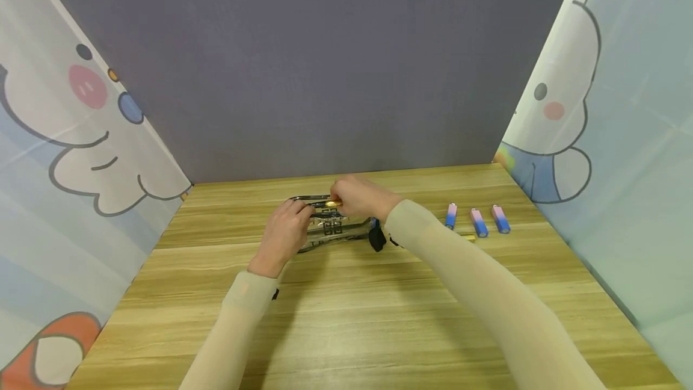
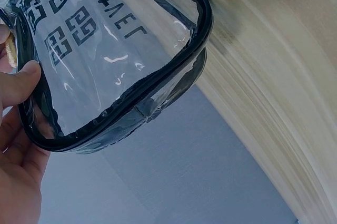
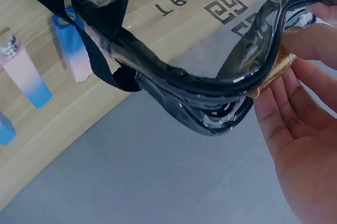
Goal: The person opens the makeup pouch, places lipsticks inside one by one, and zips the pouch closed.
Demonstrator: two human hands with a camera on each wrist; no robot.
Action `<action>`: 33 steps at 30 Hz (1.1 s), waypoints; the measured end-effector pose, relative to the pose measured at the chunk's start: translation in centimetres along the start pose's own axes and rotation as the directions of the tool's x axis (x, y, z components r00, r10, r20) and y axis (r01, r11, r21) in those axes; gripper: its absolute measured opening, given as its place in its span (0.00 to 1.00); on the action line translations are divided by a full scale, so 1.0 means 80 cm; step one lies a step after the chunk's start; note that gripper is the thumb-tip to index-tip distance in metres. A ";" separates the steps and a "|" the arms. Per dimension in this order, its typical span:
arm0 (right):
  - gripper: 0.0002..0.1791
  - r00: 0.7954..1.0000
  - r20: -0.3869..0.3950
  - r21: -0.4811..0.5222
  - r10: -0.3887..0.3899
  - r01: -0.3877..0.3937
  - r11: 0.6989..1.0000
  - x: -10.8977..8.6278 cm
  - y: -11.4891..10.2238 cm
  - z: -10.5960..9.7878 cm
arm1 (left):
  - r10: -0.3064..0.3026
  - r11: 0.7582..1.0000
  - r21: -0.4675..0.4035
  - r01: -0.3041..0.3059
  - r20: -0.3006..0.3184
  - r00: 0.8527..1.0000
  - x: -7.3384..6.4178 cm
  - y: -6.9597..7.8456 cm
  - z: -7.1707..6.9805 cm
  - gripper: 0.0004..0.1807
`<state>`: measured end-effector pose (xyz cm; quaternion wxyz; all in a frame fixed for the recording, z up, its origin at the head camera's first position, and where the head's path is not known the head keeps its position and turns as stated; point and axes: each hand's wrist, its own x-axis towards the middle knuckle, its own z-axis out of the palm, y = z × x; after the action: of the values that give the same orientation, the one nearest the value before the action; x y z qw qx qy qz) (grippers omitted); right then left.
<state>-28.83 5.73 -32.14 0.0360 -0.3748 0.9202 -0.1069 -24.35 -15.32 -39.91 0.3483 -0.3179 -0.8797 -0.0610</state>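
Observation:
A clear plastic pouch with black piping and black lettering lies at the middle back of the table in the head view. My left hand grips its left edge; the left wrist view shows the thumb on the black rim of the pouch. At the pouch's back edge, my right hand pinches a small shiny gold item. In the right wrist view the gold item sits between thumb and fingers, right against the black rim, and the fingers hide part of it.
Three small pink-and-blue bottles are to the right on the wooden table. A gold stick lies near them, partly behind the right sleeve. The pouch's black strap hangs off one end. A grey panel borders the table's back.

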 end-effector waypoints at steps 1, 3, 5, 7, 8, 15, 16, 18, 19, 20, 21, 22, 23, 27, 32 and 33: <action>0.07 1.000 0.002 -0.005 -0.002 0.002 1.000 0.001 0.000 0.001 | 0.002 1.000 0.000 -0.002 -0.002 1.000 0.000 0.000 0.000 0.11; 0.06 1.000 0.002 -0.011 -0.007 0.007 1.000 0.002 0.000 0.003 | 0.005 1.000 -0.002 -0.005 -0.007 1.000 0.000 0.000 0.001 0.11; 0.06 1.000 0.002 -0.020 -0.009 0.009 1.000 0.004 0.000 0.004 | 0.010 1.000 -0.006 -0.010 -0.012 1.000 0.001 0.000 0.002 0.12; 0.08 1.000 0.003 -0.024 -0.012 0.012 1.000 0.005 0.000 0.006 | 0.014 1.000 -0.005 -0.014 -0.017 1.000 0.001 0.001 0.003 0.12; 0.08 1.000 0.005 -0.026 -0.011 0.011 1.000 0.006 0.000 0.006 | 0.015 1.000 -0.004 -0.015 -0.019 1.000 0.001 0.001 0.003 0.12; 0.09 1.000 0.031 -0.064 -0.001 0.003 0.998 0.001 -0.003 0.007 | 0.010 1.000 -0.010 -0.010 -0.008 1.000 -0.001 0.001 0.004 0.10; 0.11 1.000 0.025 -0.057 -0.001 0.003 0.998 0.000 -0.003 0.007 | 0.008 1.000 -0.010 -0.008 -0.006 1.000 -0.001 0.001 0.004 0.10; 0.12 1.000 0.007 -0.038 -0.006 0.006 0.999 -0.002 -0.003 0.006 | 0.004 1.000 -0.010 -0.004 -0.002 1.000 -0.001 0.001 0.004 0.11; 0.13 1.000 -0.002 -0.031 -0.004 0.004 0.999 -0.004 -0.003 0.005 | 0.001 1.000 -0.009 -0.001 0.001 1.000 -0.001 0.001 0.004 0.11; 0.13 1.000 -0.015 -0.037 -0.005 0.004 0.999 -0.007 -0.003 0.004 | -0.002 1.000 -0.009 0.002 0.003 1.000 -0.001 0.001 0.003 0.11; 0.14 1.000 -0.027 -0.039 -0.004 0.003 0.999 -0.009 -0.002 0.003 | -0.006 1.000 -0.010 0.006 0.005 1.000 -0.001 0.001 0.003 0.11; 0.14 0.999 -0.038 -0.046 -0.003 0.001 0.999 -0.012 -0.002 0.002 | -0.008 1.000 -0.010 0.008 0.005 1.000 -0.001 0.001 0.003 0.11; 0.14 0.999 -0.047 -0.057 0.000 -0.003 0.998 -0.015 -0.001 0.000 | -0.009 1.000 -0.010 0.009 0.004 1.000 -0.001 0.001 0.003 0.11; 0.15 0.997 -0.074 -0.093 0.001 -0.008 0.996 -0.030 0.005 -0.005 | -0.009 1.000 -0.010 0.009 -0.009 1.000 -0.002 0.001 0.003 0.10; 0.12 0.997 -0.077 -0.121 -0.002 -0.007 0.993 -0.053 0.019 -0.005 | -0.010 1.000 -0.017 0.010 -0.002 1.000 -0.001 0.001 0.002 0.09; 0.11 0.997 -0.076 -0.125 0.001 -0.010 0.992 -0.058 0.022 -0.005 | -0.011 1.000 -0.016 0.011 0.002 1.000 -0.001 0.000 0.002 0.09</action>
<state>-26.81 10.26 -32.23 -0.0221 -0.3695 0.9268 -0.0630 -24.36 -15.29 -40.06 0.3444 -0.3158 -0.8814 -0.0696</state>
